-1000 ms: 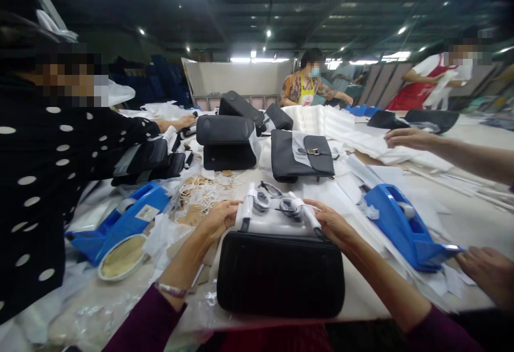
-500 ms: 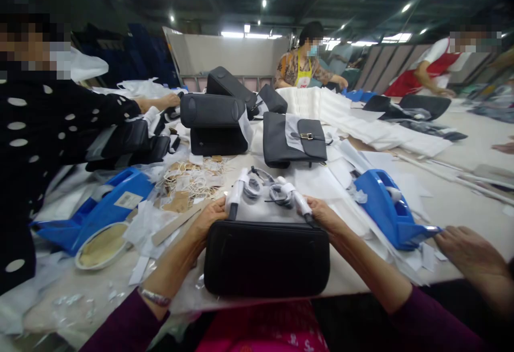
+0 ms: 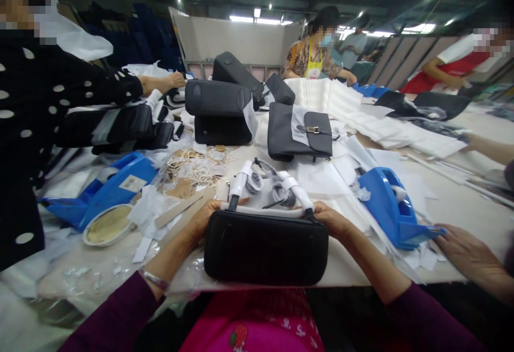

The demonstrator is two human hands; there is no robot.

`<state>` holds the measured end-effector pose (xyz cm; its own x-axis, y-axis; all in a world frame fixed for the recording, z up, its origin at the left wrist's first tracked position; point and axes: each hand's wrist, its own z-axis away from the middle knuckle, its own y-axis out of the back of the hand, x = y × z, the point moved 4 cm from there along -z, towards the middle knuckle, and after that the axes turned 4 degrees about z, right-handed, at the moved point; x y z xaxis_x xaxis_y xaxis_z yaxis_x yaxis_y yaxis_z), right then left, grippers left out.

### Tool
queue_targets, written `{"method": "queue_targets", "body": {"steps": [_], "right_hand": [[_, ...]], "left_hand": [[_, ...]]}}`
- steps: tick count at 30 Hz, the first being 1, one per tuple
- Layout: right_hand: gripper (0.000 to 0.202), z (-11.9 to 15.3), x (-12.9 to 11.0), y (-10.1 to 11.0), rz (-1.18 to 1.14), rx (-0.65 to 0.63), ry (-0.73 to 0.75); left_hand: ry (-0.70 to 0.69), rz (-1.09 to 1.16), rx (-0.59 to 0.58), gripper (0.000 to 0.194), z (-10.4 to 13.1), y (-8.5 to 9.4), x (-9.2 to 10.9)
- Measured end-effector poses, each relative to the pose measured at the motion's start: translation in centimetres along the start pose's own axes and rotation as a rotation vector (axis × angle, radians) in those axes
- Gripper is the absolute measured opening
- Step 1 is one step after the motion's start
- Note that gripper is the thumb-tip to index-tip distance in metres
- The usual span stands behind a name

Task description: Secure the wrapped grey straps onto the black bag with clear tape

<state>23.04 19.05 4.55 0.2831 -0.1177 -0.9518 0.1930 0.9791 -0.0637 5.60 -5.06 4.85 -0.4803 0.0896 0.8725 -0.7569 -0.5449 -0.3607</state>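
Observation:
In front of me at the table's near edge is a black handbag (image 3: 265,247), its plain, rounded-corner base turned toward me. My left hand (image 3: 205,219) grips its far left edge, and my right hand (image 3: 330,219) grips the far right edge. The fingertips of both hands are partly hidden behind the bag. White wrapping covers parts of the handle (image 3: 240,180) standing up beyond it. Between the wrapped ends lie coiled straps (image 3: 283,193) in clear wrap. A pale strip runs along the bag's far edge.
Beyond stand more black bags (image 3: 217,97) and a buckled bag (image 3: 300,130). Blue tape dispensers flank me, left (image 3: 114,189) and right (image 3: 387,202); a co-worker's hand (image 3: 468,247) touches the right one. Strung tags (image 3: 196,167) and a tape roll (image 3: 108,225) lie left. Other people work around the table.
Both hands keep their hold on the handbag, which has tilted slightly, and a pale strip now shows along its far edge. The surroundings have shifted a little in view.

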Motion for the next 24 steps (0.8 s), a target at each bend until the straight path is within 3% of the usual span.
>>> {"method": "queue_targets", "body": {"steps": [4,11,13,16,20,24], "right_hand": [[0.028,0.9,-0.2,0.1,-0.110,0.009,0.051],[0.065,3.2,-0.5,-1.3,-0.064,0.170,0.216],[0.070,3.3,-0.5,-1.8,-0.009,0.227,0.231],[0.076,3.2,-0.7,-2.7,0.051,0.213,0.257],[0.067,3.3,-0.2,-2.8,0.096,0.222,0.291],[0.041,3.3,1.2,-1.9,0.182,0.374,0.267]], "left_hand": [[-0.020,-0.010,-0.034,0.048,0.1,0.3,-0.3],[-0.163,0.007,-0.171,0.053,-0.1,1.3,0.5],[-0.189,0.009,-0.226,0.060,0.4,1.2,0.8],[-0.197,-0.012,-0.298,0.078,1.2,1.0,0.8],[-0.195,-0.101,-0.278,0.080,1.7,0.9,0.7],[-0.176,-0.171,-0.212,0.070,1.8,0.9,0.5]]}}
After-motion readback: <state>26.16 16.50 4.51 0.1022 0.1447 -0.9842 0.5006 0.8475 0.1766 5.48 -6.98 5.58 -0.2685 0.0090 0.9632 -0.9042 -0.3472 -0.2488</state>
